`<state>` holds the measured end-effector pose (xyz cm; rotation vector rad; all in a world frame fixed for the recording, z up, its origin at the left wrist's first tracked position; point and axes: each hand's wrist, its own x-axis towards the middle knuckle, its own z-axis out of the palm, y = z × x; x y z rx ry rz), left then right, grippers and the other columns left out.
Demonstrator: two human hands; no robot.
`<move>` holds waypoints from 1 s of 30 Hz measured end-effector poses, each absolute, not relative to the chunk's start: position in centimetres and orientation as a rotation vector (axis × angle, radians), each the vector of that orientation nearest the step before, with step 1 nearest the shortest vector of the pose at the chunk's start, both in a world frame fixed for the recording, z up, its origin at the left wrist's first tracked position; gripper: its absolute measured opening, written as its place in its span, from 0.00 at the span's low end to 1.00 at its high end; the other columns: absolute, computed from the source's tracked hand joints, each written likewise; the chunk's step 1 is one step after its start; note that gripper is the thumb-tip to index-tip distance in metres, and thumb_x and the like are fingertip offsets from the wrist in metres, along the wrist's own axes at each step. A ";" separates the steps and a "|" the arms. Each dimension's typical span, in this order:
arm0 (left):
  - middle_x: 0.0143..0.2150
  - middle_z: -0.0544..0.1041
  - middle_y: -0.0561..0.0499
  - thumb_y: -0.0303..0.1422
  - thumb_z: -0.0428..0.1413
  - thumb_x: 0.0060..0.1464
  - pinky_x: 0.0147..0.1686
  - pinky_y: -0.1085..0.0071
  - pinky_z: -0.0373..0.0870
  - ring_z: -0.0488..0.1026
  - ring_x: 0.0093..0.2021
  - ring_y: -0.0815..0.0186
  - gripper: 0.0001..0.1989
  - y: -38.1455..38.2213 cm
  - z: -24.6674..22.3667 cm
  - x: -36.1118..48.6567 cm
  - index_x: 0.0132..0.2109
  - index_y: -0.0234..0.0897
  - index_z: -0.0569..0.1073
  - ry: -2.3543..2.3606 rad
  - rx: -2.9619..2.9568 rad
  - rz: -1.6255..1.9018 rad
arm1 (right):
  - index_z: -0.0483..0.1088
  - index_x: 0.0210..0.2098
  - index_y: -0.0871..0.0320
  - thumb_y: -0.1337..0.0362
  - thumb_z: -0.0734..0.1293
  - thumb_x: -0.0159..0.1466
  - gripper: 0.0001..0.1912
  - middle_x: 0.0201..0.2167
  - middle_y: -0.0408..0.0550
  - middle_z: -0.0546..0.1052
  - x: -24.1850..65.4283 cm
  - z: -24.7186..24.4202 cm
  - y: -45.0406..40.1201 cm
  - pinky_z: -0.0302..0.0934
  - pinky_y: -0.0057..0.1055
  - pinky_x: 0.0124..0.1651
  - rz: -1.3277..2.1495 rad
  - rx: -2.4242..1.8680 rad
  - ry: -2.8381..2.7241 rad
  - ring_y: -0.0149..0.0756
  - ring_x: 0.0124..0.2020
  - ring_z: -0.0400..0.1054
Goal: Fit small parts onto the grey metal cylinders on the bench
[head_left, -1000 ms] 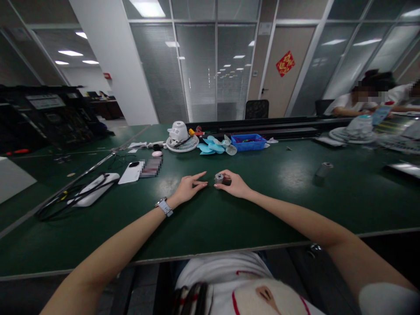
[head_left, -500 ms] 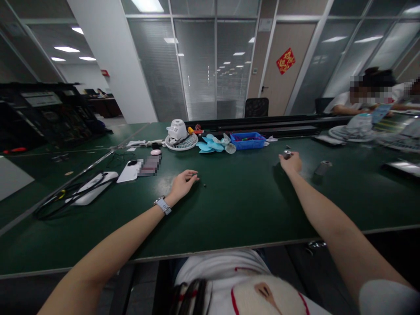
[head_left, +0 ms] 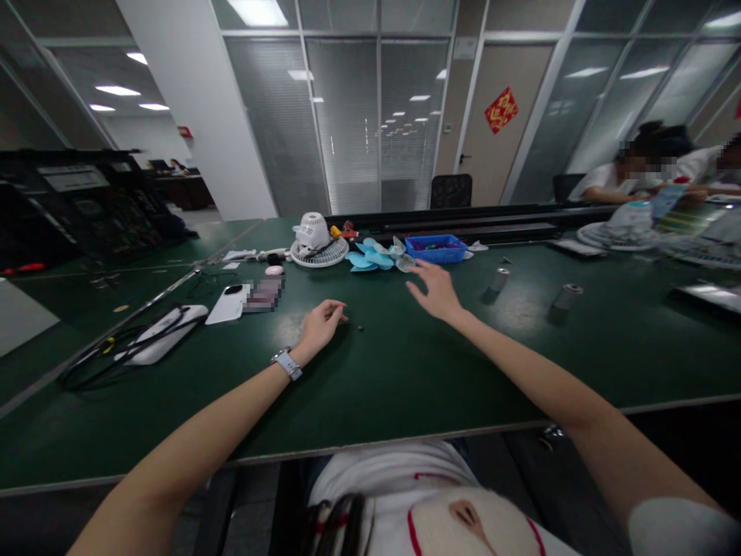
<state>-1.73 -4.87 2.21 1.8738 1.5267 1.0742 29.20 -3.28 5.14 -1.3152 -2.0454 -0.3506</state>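
My right hand (head_left: 437, 292) is over the green table with its fingers apart and nothing in it, just in front of the light blue fan blades (head_left: 375, 255) and the blue basket (head_left: 438, 255). My left hand (head_left: 322, 323) rests on the table, fingers curled together; whether they hold anything is too small to tell. Beside it lies a tiny dark piece (head_left: 360, 328). Two metal cylinders stand to the right, one nearer my right hand (head_left: 500, 279) and the other farther right (head_left: 568, 296).
A white fan part (head_left: 317, 243) stands at the back. On the left are a white phone (head_left: 228, 303), a white device with black cables (head_left: 165, 333) and an open black machine (head_left: 93, 201). Across the table at right, people sit near more fan parts (head_left: 628, 224).
My right hand has let go of the nearer metal cylinder, which now stands on the table, and has moved left with its fingers opened. My left hand has hardly moved.
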 end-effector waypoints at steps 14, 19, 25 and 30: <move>0.35 0.82 0.49 0.43 0.50 0.59 0.39 0.67 0.71 0.80 0.37 0.60 0.15 -4.7 1.8 -1.6 0.45 0.39 0.74 1.501 1.929 1.121 | 0.76 0.52 0.54 0.61 0.63 0.70 0.15 0.52 0.49 0.79 19.7 2.0 -6.9 0.63 0.39 0.54 -0.027 -0.880 -2.541 0.40 0.55 0.71; 0.34 0.82 0.49 0.44 0.50 0.60 0.39 0.67 0.71 0.79 0.37 0.60 0.15 -4.9 2.0 -1.5 0.44 0.39 0.73 1.501 1.939 1.115 | 0.79 0.47 0.52 0.67 0.65 0.68 0.13 0.46 0.45 0.81 19.8 1.7 -6.4 0.64 0.37 0.51 0.029 -0.890 -2.466 0.37 0.47 0.75; 0.35 0.82 0.49 0.44 0.50 0.60 0.38 0.66 0.70 0.79 0.36 0.60 0.16 -4.9 2.0 -1.6 0.45 0.39 0.73 1.512 1.967 1.076 | 0.75 0.54 0.55 0.63 0.61 0.69 0.17 0.49 0.52 0.79 30.6 5.9 -3.1 0.62 0.41 0.53 -0.336 -1.338 -1.917 0.44 0.48 0.73; 0.35 0.83 0.49 0.45 0.50 0.60 0.38 0.66 0.70 0.79 0.36 0.60 0.15 -4.5 1.7 -1.8 0.45 0.40 0.73 1.523 1.965 1.072 | 0.69 0.60 0.59 0.65 0.61 0.67 0.22 0.45 0.58 0.79 42.6 6.7 -0.7 0.62 0.40 0.48 -0.503 -1.869 -1.355 0.48 0.45 0.72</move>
